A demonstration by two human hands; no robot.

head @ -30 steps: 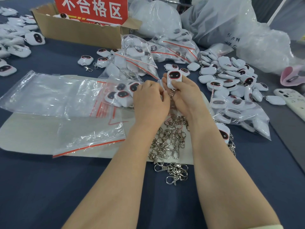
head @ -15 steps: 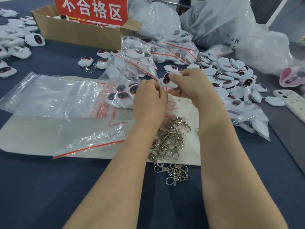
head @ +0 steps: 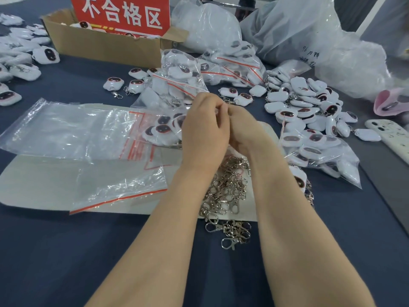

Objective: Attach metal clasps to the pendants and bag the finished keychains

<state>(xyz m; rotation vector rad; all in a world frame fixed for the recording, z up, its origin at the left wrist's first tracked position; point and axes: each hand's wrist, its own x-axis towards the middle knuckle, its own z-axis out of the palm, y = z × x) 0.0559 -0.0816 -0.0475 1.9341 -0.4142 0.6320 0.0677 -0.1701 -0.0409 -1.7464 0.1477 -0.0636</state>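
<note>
My left hand (head: 203,129) and my right hand (head: 250,134) meet above the table's middle, fingers curled and fingertips touching. The white pendant that my right hand held is hidden between them. My left hand grips the mouth of a small clear zip bag (head: 161,129) that holds a few white pendants with dark red faces. Just below my wrists lies a heap of metal clasps (head: 228,187) on a white sheet (head: 44,180). A few more clasps (head: 234,231) lie on the blue cloth.
Empty zip bags (head: 66,127) lie at the left. Loose pendants (head: 309,100) and filled bags (head: 234,65) crowd the back and right. A cardboard box (head: 106,47) with a red sign (head: 121,14) stands at the back. A phone (head: 391,138) lies far right.
My right hand has brought the pendant down and left against my left hand, where it is no longer visible. My left hand stays at the bag's mouth.
</note>
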